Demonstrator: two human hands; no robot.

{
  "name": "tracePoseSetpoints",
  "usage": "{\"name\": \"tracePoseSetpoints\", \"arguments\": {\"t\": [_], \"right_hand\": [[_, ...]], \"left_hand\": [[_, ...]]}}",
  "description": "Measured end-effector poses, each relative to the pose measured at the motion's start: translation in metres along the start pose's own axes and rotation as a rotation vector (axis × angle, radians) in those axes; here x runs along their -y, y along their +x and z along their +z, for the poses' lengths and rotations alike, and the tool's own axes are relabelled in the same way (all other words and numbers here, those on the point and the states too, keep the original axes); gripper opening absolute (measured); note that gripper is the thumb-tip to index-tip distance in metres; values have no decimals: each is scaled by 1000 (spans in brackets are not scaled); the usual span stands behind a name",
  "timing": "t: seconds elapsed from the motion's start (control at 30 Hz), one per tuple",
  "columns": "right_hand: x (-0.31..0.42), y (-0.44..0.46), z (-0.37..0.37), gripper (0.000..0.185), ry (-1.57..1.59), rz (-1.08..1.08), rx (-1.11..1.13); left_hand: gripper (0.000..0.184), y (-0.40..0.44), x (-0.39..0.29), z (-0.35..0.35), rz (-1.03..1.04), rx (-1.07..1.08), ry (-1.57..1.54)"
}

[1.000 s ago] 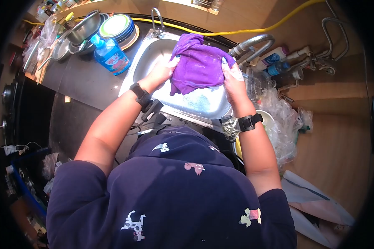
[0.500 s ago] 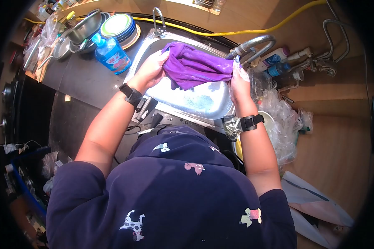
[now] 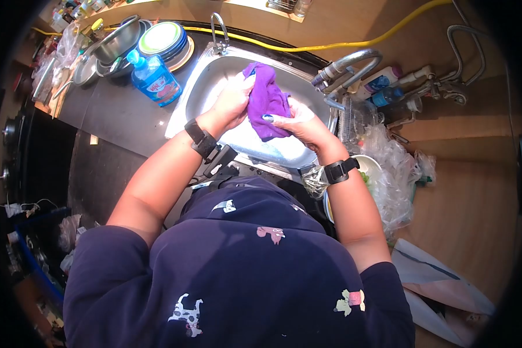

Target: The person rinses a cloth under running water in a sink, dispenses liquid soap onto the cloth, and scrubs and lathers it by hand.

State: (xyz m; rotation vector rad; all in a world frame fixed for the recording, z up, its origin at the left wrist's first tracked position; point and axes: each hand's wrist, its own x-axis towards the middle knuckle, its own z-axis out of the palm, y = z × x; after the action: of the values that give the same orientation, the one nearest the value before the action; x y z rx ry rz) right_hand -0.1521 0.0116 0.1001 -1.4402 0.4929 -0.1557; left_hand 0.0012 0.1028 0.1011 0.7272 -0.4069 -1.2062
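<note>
A purple cloth (image 3: 267, 104), bunched into a narrow bundle, is held over the metal sink (image 3: 214, 69). My left hand (image 3: 233, 101) grips its left side, with the fingers wrapped round and partly hidden behind it. On the right side, my right hand (image 3: 300, 123) pinches the cloth, thumb in front and the other fingers behind. Both wrists carry black straps. The basin under the cloth looks wet and shiny in bright light.
Left of the sink stand a blue bottle (image 3: 155, 81), stacked plates (image 3: 161, 39) and a metal bowl (image 3: 119, 42). A curved faucet (image 3: 359, 55) rises at the right, near plastic bags (image 3: 391, 185). A yellow hose (image 3: 330, 45) runs behind.
The cloth was stretched wide between my hands and is now bunched up. My right hand has moved left toward my left hand, which has shifted slightly right.
</note>
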Motion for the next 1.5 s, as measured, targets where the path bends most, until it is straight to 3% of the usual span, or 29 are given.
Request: {"name": "tracePoseSetpoints", "arguments": {"t": [0.1, 0.2, 0.3, 0.4, 0.57, 0.67, 0.87, 1.0, 1.07, 1.17, 1.27, 1.37, 1.5], "right_hand": [[10, -5, 1, 23, -47, 26, -13], [11, -4, 4, 20, -155, -47, -81], [9, -3, -4, 23, -550, -91, -280], [-2, 2, -13, 34, -788, -358, -414], [11, -2, -10, 48, -669, -63, -553], [4, -1, -13, 47, -504, 20, -464], [11, -12, -14, 25, -440, -42, -89], [8, -11, -27, 27, -401, 54, -184], [-3, -7, -38, 28, -336, -10, -263], [-13, -5, -45, 30, -519, -95, -450], [-1, -9, -35, 31, -392, -101, -472], [-15, -3, -39, 29, -103, -122, -359], [-5, -7, -33, 25, 49, -21, -364]], "left_hand": [[24, 4, 5, -10, 74, -23, 120], [25, 7, 6, -21, 119, -24, 249], [23, 5, 6, -24, 141, -51, 299], [24, 3, 2, -25, 102, -40, 362], [24, 3, -2, -26, 215, -29, 511], [25, 5, -2, -26, 139, -24, 307], [25, -9, -25, -10, -76, -85, 21], [23, -5, -32, -20, -9, -87, 274], [24, 0, -31, -29, 6, -108, 282], [26, 3, -27, -38, 42, -127, 319], [28, 4, -24, -44, 67, -179, 410], [28, 1, -27, -35, 111, -183, 429], [27, 7, -23, -47, 116, -192, 367]]}}
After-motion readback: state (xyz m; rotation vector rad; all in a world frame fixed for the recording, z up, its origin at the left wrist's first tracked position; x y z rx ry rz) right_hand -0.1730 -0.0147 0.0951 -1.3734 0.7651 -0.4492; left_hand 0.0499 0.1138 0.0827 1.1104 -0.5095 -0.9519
